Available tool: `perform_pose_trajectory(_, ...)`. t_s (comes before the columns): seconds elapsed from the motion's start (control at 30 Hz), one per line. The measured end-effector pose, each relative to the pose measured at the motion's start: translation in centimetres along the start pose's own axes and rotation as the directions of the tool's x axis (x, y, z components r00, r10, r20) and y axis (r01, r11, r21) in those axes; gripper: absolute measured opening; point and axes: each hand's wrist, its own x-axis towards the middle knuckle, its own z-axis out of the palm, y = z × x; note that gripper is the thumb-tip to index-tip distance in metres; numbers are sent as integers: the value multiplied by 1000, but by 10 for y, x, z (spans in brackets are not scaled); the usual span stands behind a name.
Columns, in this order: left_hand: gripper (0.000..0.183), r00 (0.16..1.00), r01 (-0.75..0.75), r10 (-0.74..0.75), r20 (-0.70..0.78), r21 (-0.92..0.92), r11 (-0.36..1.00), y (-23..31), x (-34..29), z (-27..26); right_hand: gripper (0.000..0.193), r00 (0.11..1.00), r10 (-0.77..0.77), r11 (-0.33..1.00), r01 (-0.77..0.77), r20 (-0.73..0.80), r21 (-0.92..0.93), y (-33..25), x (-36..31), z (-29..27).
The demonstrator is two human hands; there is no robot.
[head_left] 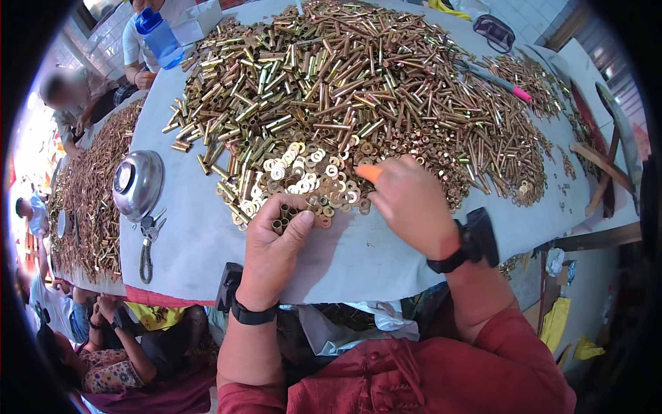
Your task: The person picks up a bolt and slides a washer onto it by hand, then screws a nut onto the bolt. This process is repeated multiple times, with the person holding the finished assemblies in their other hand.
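My left hand (276, 241) is closed around a small bundle of brass-coloured metal tubes (281, 222), their round open ends facing up. Just beyond it spreads a patch of flat brass washers (296, 172). To the right, my right hand (407, 203) hovers over the edge of the washers and a heap of small nuts (441, 165). An orange cover (369, 172) sits on one of its fingers, which points left. The other fingertips are turned down and partly hidden, so I cannot see whether they hold anything. Behind both hands rises a large pile of loose metal tubes (345, 76).
A steel bowl (141, 186) and keys (150, 228) lie on the grey-covered table (186, 262) at left. A blue water bottle (160, 38) stands far left. A pink-tipped tool (520, 94) lies right of the pile. Other people sit around a second heaped table (96, 200).
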Motion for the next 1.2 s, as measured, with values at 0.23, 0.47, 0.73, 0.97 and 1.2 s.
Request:
perform_pose_trajectory(0.23, 17, 998, 17, -17, -65, 0, 1000, -5, 3, 1, 9, 1000, 16, 997, -14, -23, 75, -2, 3, 11)
perform_pose_trajectory(0.47, 10, 997, 48, -41, -60, 117, 992, -1, 2, -2, 14, 999, -6, 999, 4, -44, -46, -5, 0, -1)
perform_pose_trajectory(0.73, 11, 998, 29, -21, -56, 142, 989, -5, 3, 0, 10, 1000, -15, 997, 16, -8, 82, -13, 5, 21)
perform_pose_trajectory(0.97, 11, 999, 17, -11, -34, 184, 983, -4, 1, -3, 9, 997, 56, 964, -38, -62, 262, -5, 8, 11)
perform_pose_trajectory(1.2, 10, 997, -62, 71, -21, 276, 959, -9, 1, -5, 12, 994, 81, 962, -59, -71, 267, -12, 8, 11)
